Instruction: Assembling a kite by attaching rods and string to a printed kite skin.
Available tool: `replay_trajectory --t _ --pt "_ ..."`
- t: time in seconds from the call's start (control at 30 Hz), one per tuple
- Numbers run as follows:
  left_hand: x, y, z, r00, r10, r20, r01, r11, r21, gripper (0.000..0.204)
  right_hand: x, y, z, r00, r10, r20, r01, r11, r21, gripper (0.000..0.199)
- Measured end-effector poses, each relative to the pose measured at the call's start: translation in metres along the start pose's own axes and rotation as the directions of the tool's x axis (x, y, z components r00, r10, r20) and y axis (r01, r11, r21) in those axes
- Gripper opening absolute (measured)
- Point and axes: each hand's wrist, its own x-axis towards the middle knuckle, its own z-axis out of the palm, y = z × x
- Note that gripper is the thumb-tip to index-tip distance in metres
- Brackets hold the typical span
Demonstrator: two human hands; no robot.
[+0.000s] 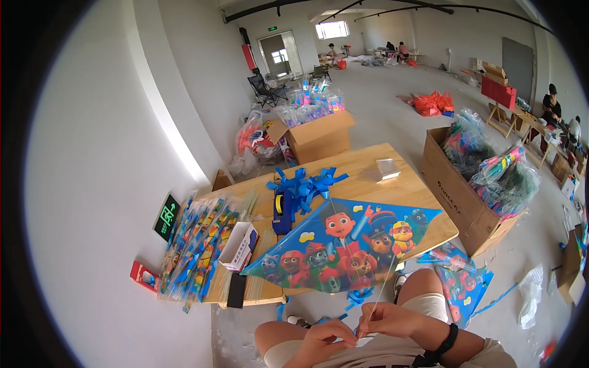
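I see both hands low at 6 o'clock, over the lap. Left hand [320, 341] is curled, fingertips pressed together pinching a bit of blue ribbon [354, 332], w/ the right hand [388, 319] just beside it at 3 o'clock, fingers closed, pinching the lower end of a thin pale rod [379, 290]. Black band on the right wrist. Rod runs up toward 12 o'clock onto the kite [343, 245], a blue diamond w/ cartoon dogs & a boy, lying flat on the wooden table [368, 165], its near edge overhanging the table toward my knees. At 11 o'clock from the kite: tape dispenser [282, 211] & a heap of blue ribbon strips [307, 183]. At 9 o'clock, a small white box [239, 245], then packed kites in clear sleeves [196, 251] along the table's left end. At 2 o'clock from the kite, on the floor, an open cardboard box [457, 196] stuffed w/ bagged kites. Another kite [460, 279] lies on the floor by my right knee.
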Motion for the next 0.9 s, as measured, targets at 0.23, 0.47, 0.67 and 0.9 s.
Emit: replay_trajectory --t 0.23,0.47,0.67,0.9 --pt "-0.001 0.010 0.000 0.997 0.006 0.080 -0.013 0.996 0.085 0.016 0.000 -0.001 0.000 0.989 0.016 0.150 -0.013 1.000 -0.019 0.014" --pt "-0.005 0.005 0.002 0.994 0.102 0.034 -0.107 0.957 0.271 0.020 -0.001 0.009 -0.008 0.954 0.189 0.233 -0.209 0.976 0.063 0.016" --pt "0.004 0.014 0.010 0.990 0.140 -0.004 -0.123 0.881 0.456 0.015 0.001 0.011 -0.014 0.969 0.188 0.161 -0.215 0.962 0.169 0.018" --pt "0.011 0.016 0.015 0.881 0.415 0.227 -0.403 0.408 0.819 0.021 0.001 0.008 -0.014 0.953 0.256 0.160 -0.283 0.942 0.182 0.019"
